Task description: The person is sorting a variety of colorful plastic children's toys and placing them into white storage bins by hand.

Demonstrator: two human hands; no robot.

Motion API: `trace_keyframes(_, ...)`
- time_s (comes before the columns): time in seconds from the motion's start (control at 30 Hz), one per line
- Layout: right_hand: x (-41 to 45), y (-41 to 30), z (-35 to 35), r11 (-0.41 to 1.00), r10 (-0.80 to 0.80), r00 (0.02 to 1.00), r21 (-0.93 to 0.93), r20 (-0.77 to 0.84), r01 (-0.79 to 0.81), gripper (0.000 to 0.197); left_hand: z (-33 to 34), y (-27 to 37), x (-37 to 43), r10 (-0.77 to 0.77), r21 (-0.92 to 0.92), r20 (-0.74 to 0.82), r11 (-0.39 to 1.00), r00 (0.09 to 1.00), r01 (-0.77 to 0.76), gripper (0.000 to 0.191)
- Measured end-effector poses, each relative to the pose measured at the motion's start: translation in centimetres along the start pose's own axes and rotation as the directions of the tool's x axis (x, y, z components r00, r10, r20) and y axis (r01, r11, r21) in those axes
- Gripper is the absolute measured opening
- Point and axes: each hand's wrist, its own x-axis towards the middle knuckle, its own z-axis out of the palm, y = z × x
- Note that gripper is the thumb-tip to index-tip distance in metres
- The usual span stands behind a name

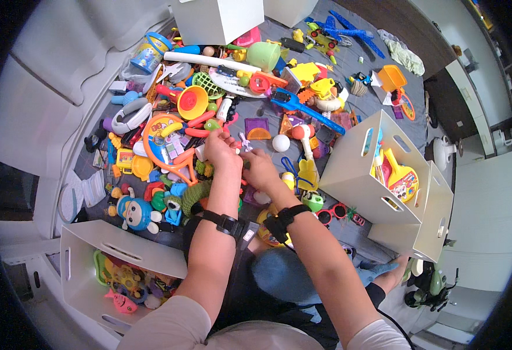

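Observation:
My left hand (220,148) is above the toy pile, its fingers curled. A white cylindrical piece (200,152) shows beside it; whether the hand grips it is hidden. Close by on the right, my right hand (259,169) has bent fingers turned towards the left hand, and their tips are partly hidden. Just beyond the hands lie a small pale purple toy (244,142), a white ball (280,143) and a green toy animal head (212,125). An orange-rimmed toy racket (167,118) rests left of my left hand. A red-and-white toy hammer (304,135) lies to the right.
Cream bins with toys stand at right (360,175) and lower left (124,245); another bin (218,22) stands at the back. A blue toy shovel (304,109), a white tube (212,60) and a blue plush doll (138,213) lie among many toys on a grey sheet (406,131).

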Motion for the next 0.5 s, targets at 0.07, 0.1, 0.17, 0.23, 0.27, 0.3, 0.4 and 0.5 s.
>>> trace_keyframes(0.07,0.2,0.2,0.1,1.0,0.013,1.0,-0.008,-0.02,-0.013,0.038,0.0,0.0,0.2,-0.007,0.002,0.018,1.0,1.0,0.007,0.013)
trace_keyframes(0.1,0.4,0.4,0.1,0.999,0.022,0.999,-0.026,-0.042,-0.023,0.035,0.0,-0.1,0.3,-0.015,-0.005,0.039,1.0,0.999,0.016,0.013)
trace_keyframes(0.17,0.6,1.2,-0.3,0.996,0.069,0.997,-0.05,-0.022,-0.07,0.032,0.1,-0.4,0.3,-0.02,0.0,0.038,1.0,0.999,0.02,0.01)
trace_keyframes(0.23,0.4,1.9,-0.7,0.992,0.108,0.994,-0.071,0.001,-0.107,0.029,0.0,-0.3,0.4,-0.016,0.004,0.031,1.0,0.999,0.016,0.008)
trace_keyframes(0.27,0.0,2.5,-1.1,0.998,0.057,0.998,-0.039,0.022,-0.056,0.03,0.0,-0.3,0.5,-0.01,0.006,0.022,1.0,1.0,0.01,0.008)
trace_keyframes(0.3,-0.4,3.2,-1.8,1.0,0.007,0.999,-0.008,0.039,-0.007,0.031,0.0,-0.3,0.5,-0.008,0.007,0.016,1.0,1.0,0.008,0.008)
trace_keyframes(0.4,-2.4,4.6,-4.8,0.903,0.132,0.991,0.409,0.034,-0.134,0.031,0.2,-0.3,0.1,-0.005,0.008,0.036,1.0,0.999,0.005,0.009)
trace_keyframes(0.5,-4.3,6.1,-5.2,0.962,0.089,0.992,0.249,0.085,-0.107,0.039,0.6,-0.6,-0.3,0.001,0.045,0.066,0.999,0.998,-0.004,0.01)
